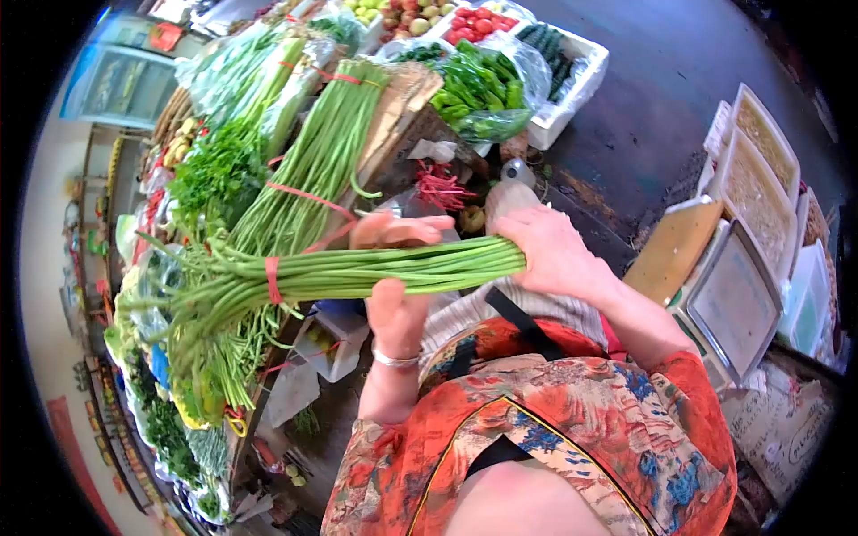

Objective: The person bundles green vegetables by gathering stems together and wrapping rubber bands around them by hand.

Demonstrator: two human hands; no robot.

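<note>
A long bundle of green beans [357,271] lies level across the front of my body, with a red band [273,280] round its left part. My right hand [554,246] is wrapped round the bundle's right end. My left hand [395,304] is at the middle of the bundle, its fingers above and its thumb below, spread apart; whether its palm touches the beans is hidden. Behind the bundle, more long beans [308,170] tied with red bands rest on the stall. Loose red bands [440,186] lie just beyond my hands.
Leafy greens [214,170] cover the stall at the left. Green peppers [483,85], tomatoes [478,25] and a white foam box [581,76] stand at the back. At the right are a scale [733,299] and plastic tubs [760,179]. A white basket [335,357] sits below the bundle.
</note>
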